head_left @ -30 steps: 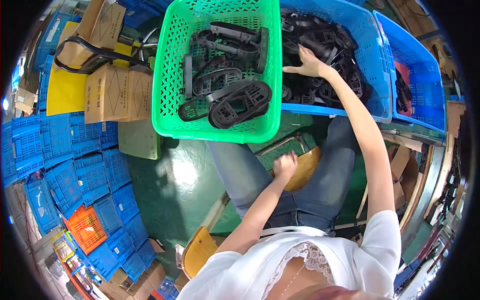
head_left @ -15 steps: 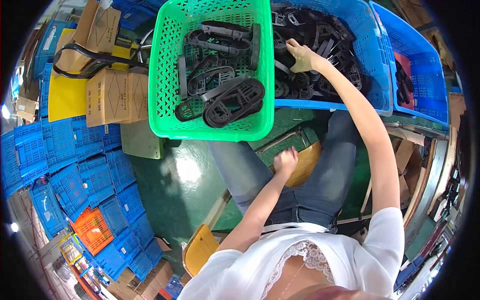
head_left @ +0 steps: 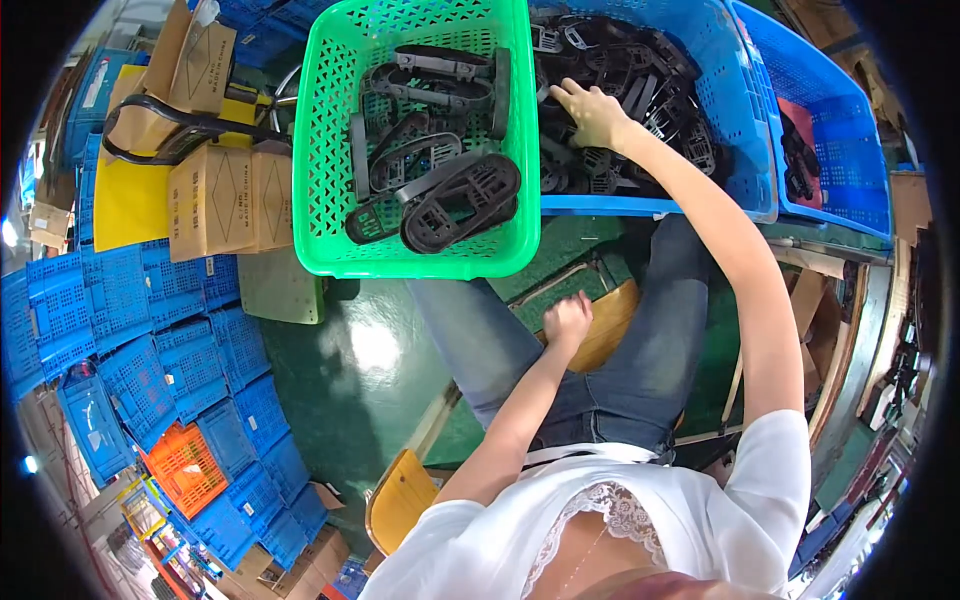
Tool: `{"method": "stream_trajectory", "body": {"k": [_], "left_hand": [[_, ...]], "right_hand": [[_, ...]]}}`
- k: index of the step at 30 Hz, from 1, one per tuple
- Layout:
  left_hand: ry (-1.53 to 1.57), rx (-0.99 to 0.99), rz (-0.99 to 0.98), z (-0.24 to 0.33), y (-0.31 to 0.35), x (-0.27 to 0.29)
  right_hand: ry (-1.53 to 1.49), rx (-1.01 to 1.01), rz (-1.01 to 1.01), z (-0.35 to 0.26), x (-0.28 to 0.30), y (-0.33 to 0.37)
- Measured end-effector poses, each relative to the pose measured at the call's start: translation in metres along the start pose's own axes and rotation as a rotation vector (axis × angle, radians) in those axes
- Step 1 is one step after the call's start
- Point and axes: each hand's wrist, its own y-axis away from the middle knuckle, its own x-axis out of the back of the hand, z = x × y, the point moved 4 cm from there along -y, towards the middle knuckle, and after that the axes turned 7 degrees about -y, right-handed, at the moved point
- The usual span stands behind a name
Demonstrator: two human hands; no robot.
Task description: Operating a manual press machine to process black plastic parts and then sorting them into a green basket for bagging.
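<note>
My right hand (head_left: pixel 597 118) reaches over the near-left part of a large blue crate (head_left: pixel 735 120), its fingers apart and nothing seen in them. Under it lies a heap of black slotted plastic parts (head_left: pixel 640 85). Just left of that crate stands a green perforated basket (head_left: pixel 420 268). Inside the basket are several black oblong, sole-shaped pieces (head_left: pixel 462 203), some flat, some standing on edge along the walls. My left hand (head_left: pixel 568 318) is closed in a loose fist near my thigh, with nothing visible in it.
A second blue crate (head_left: pixel 850 150) with a few dark parts stands at the far right. Cardboard boxes (head_left: pixel 212 200) on a yellow cart (head_left: pixel 130 210) are at the left. Stacked blue crates (head_left: pixel 190 360) and an orange crate (head_left: pixel 186 470) line the left side. A wooden stool (head_left: pixel 612 325) shows between my legs.
My right hand has let go of a dark rounded piece in the blue crate and its fingers have spread. My left hand stays closed by my thigh. The view has shifted slightly.
</note>
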Motion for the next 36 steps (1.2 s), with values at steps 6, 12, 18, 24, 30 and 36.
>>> {"method": "stream_trajectory", "body": {"k": [6,12,18,24,30,36], "left_hand": [[-0.011,-0.019,-0.005,0.004,-0.001,0.002],[-0.024,0.004,-0.025,0.002,-0.001,0.001],[-0.032,0.009,-0.021,-0.001,0.0,-0.002],[-0.031,0.001,-0.006,0.0,-0.001,0.001],[-0.008,0.025,-0.002,-0.002,0.0,0.001],[0.014,-0.001,0.015,0.005,0.0,0.007]], "right_hand": [[0.054,0.004,0.008,0.003,-0.005,-0.009],[-0.027,0.007,-0.075,0.01,-0.002,-0.011],[-0.332,0.058,0.076,0.028,0.009,-0.008],[-0.89,0.023,0.19,0.05,0.022,0.011],[-1.264,-0.191,0.231,0.067,0.081,0.039],[-0.984,0.055,0.487,0.035,0.176,0.045]]}}
